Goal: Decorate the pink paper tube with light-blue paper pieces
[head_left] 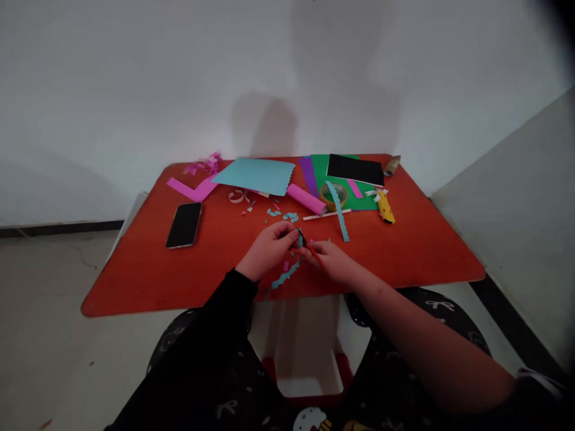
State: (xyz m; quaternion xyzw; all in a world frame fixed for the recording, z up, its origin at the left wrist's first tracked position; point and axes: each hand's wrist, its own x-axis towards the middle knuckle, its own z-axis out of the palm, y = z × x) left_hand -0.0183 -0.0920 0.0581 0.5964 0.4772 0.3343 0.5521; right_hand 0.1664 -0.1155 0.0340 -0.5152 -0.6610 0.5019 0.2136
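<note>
Near the front edge of the red table, my left hand (272, 244) pinches a light blue paper strip (286, 276), whose scalloped end hangs below the fingers. My right hand (331, 260) is closed around red-handled scissors (313, 250). Their dark blades meet the strip at my left fingertips, and fingers partly hide them. Small light blue paper scraps (291, 216) lie just beyond my hands. Another wavy-edged blue strip (338, 211) rests to the right, leaning across a roll of tape (327, 194).
On the red table (135, 281) lie a phone (184, 225), a light blue sheet (256, 173), a pink paper roll (307, 199), green paper (321, 170), a black sheet (354, 169) and a yellow box-cutter-like object (385, 207). Pink cuttings (197, 190) sit back left. A wall stands behind.
</note>
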